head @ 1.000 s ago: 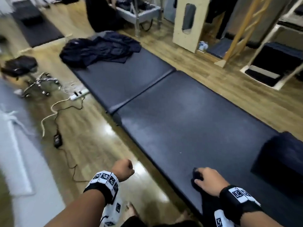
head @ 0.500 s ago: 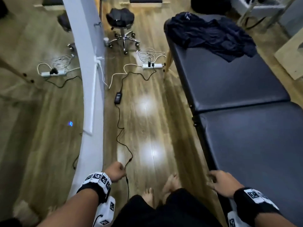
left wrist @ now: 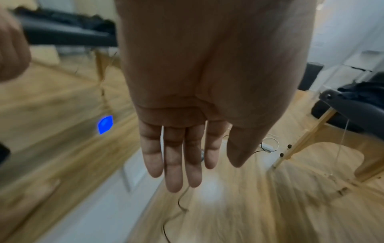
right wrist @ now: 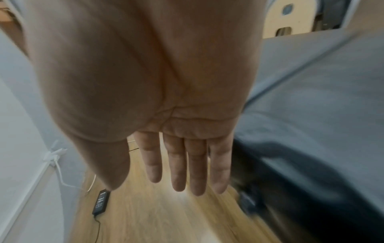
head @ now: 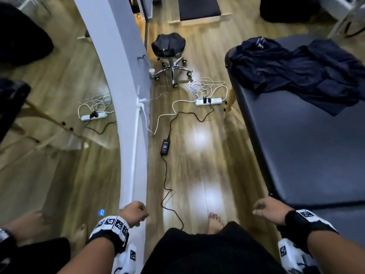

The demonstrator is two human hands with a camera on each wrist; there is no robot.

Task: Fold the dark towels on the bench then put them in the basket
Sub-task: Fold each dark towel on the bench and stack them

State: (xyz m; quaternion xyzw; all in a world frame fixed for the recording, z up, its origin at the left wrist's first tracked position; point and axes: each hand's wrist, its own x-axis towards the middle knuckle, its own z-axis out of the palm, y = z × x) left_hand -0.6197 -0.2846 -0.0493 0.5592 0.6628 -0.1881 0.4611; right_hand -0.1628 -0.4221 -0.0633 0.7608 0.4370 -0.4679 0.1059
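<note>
A heap of crumpled dark towels [head: 296, 70] lies on the far end of the dark padded bench [head: 306, 155], at the upper right of the head view. My left hand [head: 136, 212] hangs over the floor beside a white frame and holds nothing; the left wrist view shows its fingers [left wrist: 176, 161] straight. My right hand [head: 268, 209] hovers beside the near part of the bench's left edge, relaxed and empty, its fingers [right wrist: 187, 164] extended. Both hands are far from the towels. No basket is in view.
A black stool [head: 168, 46] stands on the wood floor ahead. A white power strip [head: 209, 100], a black adapter [head: 165, 146] and loose cables cross the aisle. A white mirror frame [head: 128, 95] bounds the left. My bare foot [head: 214, 222] is below.
The view has swung from the bench top to the aisle on its left. My right hand has come off the bench surface. The towel heap looks nearer.
</note>
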